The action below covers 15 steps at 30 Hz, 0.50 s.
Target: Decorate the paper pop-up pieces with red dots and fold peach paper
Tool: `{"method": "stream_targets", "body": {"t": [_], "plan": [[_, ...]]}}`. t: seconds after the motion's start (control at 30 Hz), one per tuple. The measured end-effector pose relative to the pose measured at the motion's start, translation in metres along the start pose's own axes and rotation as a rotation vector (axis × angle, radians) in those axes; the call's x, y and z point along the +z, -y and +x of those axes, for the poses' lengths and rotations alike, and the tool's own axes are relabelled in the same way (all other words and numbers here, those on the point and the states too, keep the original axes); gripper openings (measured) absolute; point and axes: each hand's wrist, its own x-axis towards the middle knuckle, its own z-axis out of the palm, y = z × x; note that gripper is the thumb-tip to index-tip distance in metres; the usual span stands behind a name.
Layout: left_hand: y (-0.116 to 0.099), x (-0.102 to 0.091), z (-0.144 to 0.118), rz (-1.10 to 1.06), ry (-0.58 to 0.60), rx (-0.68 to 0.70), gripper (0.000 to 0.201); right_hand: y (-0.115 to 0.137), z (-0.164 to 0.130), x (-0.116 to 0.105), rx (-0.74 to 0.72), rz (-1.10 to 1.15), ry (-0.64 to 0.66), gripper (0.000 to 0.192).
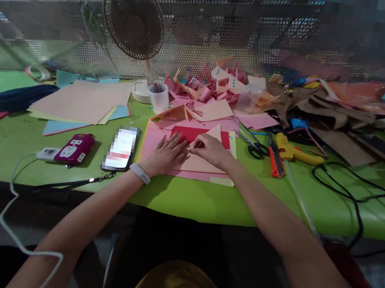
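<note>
A peach sheet of paper (203, 165) lies on the table over a red sheet (189, 133) and pink sheets (151, 144). One pointed peach corner sticks up behind my right hand. My left hand (168, 152) rests flat with fingers stretched out, pressing on the left part of the papers. Beside its fingertips, my right hand (211, 151) is closed in a pinch at the peach paper; the fingers partly hide the spot they grip. A pale band is on my left wrist.
Left of my hands lie a phone (120, 148) and a magenta power bank (75, 149) with a white cable. Scissors (257, 148), a red-orange cutter (275, 162) and a yellow glue gun (295, 151) lie right. Behind are a fan (134, 19), a white cup (158, 98) and folded paper pieces (205, 89).
</note>
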Motion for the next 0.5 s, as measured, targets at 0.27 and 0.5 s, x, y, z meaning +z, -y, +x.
{"method": "stream_targets", "body": {"t": [0.27,0.5], "plan": [[-0.003,0.002,-0.001,0.027,-0.038,-0.006,0.055,-0.001,0.001,0.002,0.030,-0.002,-0.003,0.017],[-0.012,-0.013,-0.001,0.142,-0.210,0.207,0.049,-0.003,0.000,0.001,-0.007,-0.043,0.000,0.007]]}}
